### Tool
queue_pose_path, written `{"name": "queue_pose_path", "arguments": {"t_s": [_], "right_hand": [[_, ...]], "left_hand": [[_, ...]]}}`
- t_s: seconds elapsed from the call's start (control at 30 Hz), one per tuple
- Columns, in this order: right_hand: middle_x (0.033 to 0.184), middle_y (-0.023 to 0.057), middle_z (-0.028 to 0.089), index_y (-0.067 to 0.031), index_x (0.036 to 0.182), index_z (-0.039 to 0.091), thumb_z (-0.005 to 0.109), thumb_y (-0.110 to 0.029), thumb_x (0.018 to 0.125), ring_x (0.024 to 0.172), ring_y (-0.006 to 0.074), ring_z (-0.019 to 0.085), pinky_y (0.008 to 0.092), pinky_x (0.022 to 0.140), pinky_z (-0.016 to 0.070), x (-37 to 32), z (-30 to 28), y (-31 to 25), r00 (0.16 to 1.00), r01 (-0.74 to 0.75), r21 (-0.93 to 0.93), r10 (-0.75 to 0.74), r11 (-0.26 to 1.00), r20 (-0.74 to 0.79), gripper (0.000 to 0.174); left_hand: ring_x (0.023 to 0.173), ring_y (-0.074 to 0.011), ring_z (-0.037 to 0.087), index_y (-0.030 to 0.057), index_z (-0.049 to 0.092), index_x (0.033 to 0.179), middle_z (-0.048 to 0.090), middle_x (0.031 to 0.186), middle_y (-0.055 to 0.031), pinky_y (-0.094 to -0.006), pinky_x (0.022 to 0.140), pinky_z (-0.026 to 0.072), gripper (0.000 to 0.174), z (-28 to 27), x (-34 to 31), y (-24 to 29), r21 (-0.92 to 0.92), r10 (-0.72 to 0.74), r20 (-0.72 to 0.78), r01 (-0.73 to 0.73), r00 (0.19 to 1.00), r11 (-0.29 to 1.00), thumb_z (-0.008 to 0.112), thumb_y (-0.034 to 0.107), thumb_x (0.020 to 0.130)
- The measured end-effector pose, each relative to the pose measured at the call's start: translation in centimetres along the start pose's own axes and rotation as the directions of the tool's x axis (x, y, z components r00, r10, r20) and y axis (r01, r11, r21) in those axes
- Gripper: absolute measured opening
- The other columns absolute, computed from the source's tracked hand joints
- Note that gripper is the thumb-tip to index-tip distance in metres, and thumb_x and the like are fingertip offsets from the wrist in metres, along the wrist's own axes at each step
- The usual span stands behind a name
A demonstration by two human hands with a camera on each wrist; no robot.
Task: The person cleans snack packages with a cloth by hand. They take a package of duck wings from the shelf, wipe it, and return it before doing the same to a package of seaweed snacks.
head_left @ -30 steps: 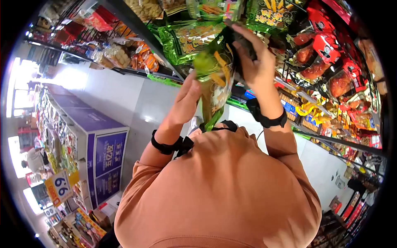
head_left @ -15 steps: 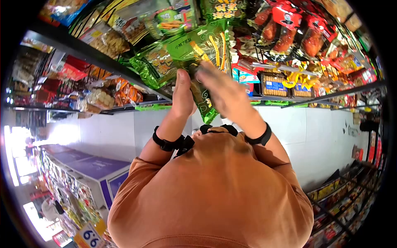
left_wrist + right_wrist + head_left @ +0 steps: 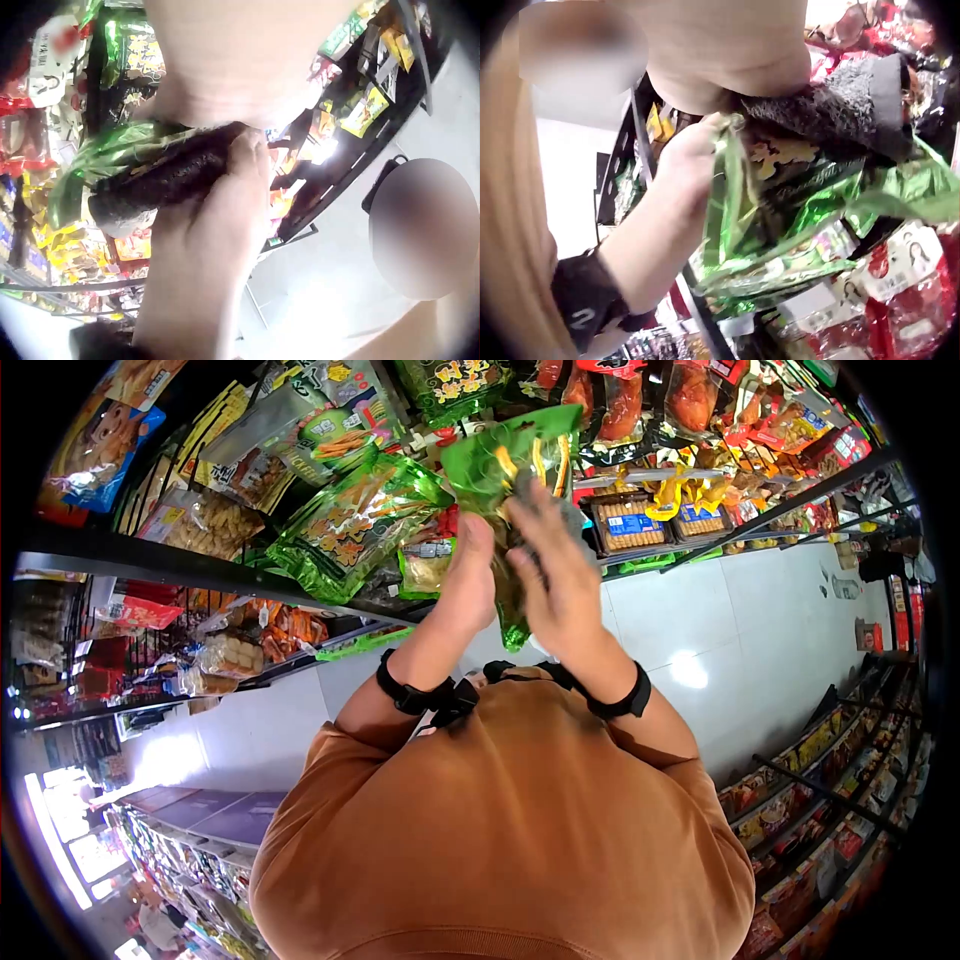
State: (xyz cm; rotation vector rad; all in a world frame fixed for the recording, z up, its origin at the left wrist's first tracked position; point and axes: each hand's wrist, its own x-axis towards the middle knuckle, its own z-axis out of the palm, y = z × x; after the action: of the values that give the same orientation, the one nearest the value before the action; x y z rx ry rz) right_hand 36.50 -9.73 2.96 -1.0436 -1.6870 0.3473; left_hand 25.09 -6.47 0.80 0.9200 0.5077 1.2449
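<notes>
In the head view a green snack bag [image 3: 478, 456] printed with yellow sticks stands between my hands, in front of the shelf. My left hand [image 3: 467, 585] grips its left side, thumb up. Over the bag's face lies my right hand [image 3: 562, 585], which holds a dark grey fuzzy cloth [image 3: 821, 109] against it. The right wrist view shows the cloth's plain border sticking out past the hand, with the bag's green edge beneath. In the left wrist view the dark cloth [image 3: 165, 176] runs along the bag, and much of the bag's front is covered.
Another green snack bag [image 3: 360, 520] lies on the shelf to the left. Behind hang red-topped packs of meat [image 3: 692, 398]. Boxed biscuits [image 3: 632, 525] sit to the right. A black shelf edge [image 3: 170, 555] crosses the left side, above a pale tiled floor [image 3: 690, 620].
My view has turned, and the purple display stand has slid down at the left. The right hand has moved from the bag's upper edge down over its face. The left hand keeps its hold.
</notes>
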Motion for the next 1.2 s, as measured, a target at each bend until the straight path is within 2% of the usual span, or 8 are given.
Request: {"name": "queue_pose_path", "arguments": {"t_s": [0.2, 0.37, 0.53, 0.73, 0.83, 0.9, 1.0, 1.2], "right_hand": [[0.135, 0.0180, 0.051, -0.0062, 0.128, 0.055, 0.061, 0.002, 0.082, 0.125, 0.0347, 0.048, 0.0431, 0.104, 0.0403, 0.1, -0.1, 1.1, 0.951, 0.162, 0.212, -0.210, 0.964, 0.227, 0.047], [0.117, 0.0124, 0.062, -0.0022, 0.122, 0.056, 0.052, -0.007, 0.095, 0.105, 0.0207, 0.058, 0.0301, 0.094, 0.0436, 4.0, -3.6, 5.3, 0.927, -0.237, 0.465, 0.342, 0.853, -0.153, 0.028], [0.131, 0.0160, 0.054, -0.0031, 0.126, 0.054, 0.057, -0.003, 0.090, 0.126, 0.0322, 0.049, 0.0388, 0.106, 0.0365, 5.5, -2.5, 5.4, 1.000, 0.007, 0.197, -0.009, 0.980, 0.010, 0.036], [0.137, 0.0189, 0.048, -0.0084, 0.126, 0.057, 0.069, -0.003, 0.076, 0.125, 0.0399, 0.046, 0.0489, 0.107, 0.0353, 3.7, -1.1, 4.6, 0.846, 0.376, 0.262, -0.445, 0.889, 0.294, 0.052], [0.140, 0.0216, 0.045, -0.0052, 0.126, 0.056, 0.064, 0.005, 0.078, 0.130, 0.0382, 0.042, 0.0455, 0.108, 0.0344, 3.1, -0.8, 4.3, 0.769, 0.347, 0.406, -0.504, 0.845, 0.393, 0.050], [0.133, 0.0200, 0.051, -0.0036, 0.124, 0.056, 0.062, 0.007, 0.080, 0.125, 0.0358, 0.048, 0.0408, 0.106, 0.0368, 4.0, -1.5, 4.8, 0.727, -0.059, 0.608, -0.383, 0.792, 0.569, 0.045], [0.118, 0.0141, 0.060, 0.0005, 0.117, 0.058, 0.049, -0.008, 0.093, 0.108, 0.0219, 0.056, 0.0323, 0.096, 0.0402, 6.2, -1.8, 5.2, 0.957, -0.065, 0.433, -0.067, 0.899, 0.283, 0.027], [0.124, 0.0205, 0.058, -0.0041, 0.122, 0.056, 0.055, -0.005, 0.092, 0.111, 0.0331, 0.059, 0.0368, 0.094, 0.0460, 7.9, 1.8, 4.8, 0.933, 0.155, 0.396, -0.265, 0.905, 0.242, 0.030]], "left_hand": [[0.104, -0.0183, 0.057, 0.0066, 0.041, 0.132, 0.056, 0.116, -0.0100, -0.0343, 0.086, 0.0497, 0.065, 0.4, 0.2, 2.0, -0.111, -0.147, -0.345, 0.115, 0.927, 0.987, 0.031, 0.060, 0.096], [0.120, -0.0287, 0.050, 0.0041, 0.030, 0.141, 0.049, 0.132, -0.0136, -0.0441, 0.101, 0.0419, 0.071, 1.5, -0.4, 2.3, -0.051, -0.003, -0.312, -0.014, 0.950, 0.999, 0.031, 0.058, 0.096], [0.126, -0.0236, 0.045, 0.0033, 0.024, 0.144, 0.043, 0.139, -0.0103, -0.0403, 0.105, 0.0372, 0.068, 2.9, 0.2, -0.2, 0.042, 0.118, -0.122, -0.114, 0.985, 0.993, 0.033, 0.053, 0.098], [0.111, -0.0246, 0.055, 0.0039, 0.040, 0.133, 0.054, 0.122, -0.0128, -0.0400, 0.099, 0.0440, 0.069, 4.0, 1.1, 1.3, -0.022, 0.179, -0.597, -0.240, 0.782, 0.971, 0.033, 0.061, 0.094], [0.103, -0.0248, 0.059, 0.0037, 0.041, 0.130, 0.057, 0.116, -0.0129, -0.0417, 0.093, 0.0476, 0.072, 1.5, -0.4, 2.2, 0.220, 0.310, -0.603, -0.221, 0.735, 0.950, 0.031, 0.065, 0.093], [0.103, -0.0268, 0.059, 0.0028, 0.039, 0.133, 0.057, 0.118, -0.0142, -0.0431, 0.092, 0.0479, 0.074, -1.3, -1.7, 1.4, -0.369, 0.394, -0.142, -0.418, 0.908, 0.830, 0.029, 0.065, 0.093], [0.111, -0.0254, 0.055, 0.0062, 0.040, 0.134, 0.053, 0.126, -0.0106, -0.0414, 0.094, 0.0452, 0.066, 2.5, -2.7, 3.0, 0.101, 0.377, -0.619, -0.406, 0.689, 0.908, 0.035, 0.059, 0.095], [0.119, -0.0286, 0.050, 0.0022, 0.029, 0.141, 0.046, 0.136, -0.0119, -0.0425, 0.100, 0.0413, 0.073, 3.1, -3.9, 2.5, 0.079, 0.349, -0.453, -0.353, 0.820, 0.932, 0.030, 0.060, 0.096]]}}
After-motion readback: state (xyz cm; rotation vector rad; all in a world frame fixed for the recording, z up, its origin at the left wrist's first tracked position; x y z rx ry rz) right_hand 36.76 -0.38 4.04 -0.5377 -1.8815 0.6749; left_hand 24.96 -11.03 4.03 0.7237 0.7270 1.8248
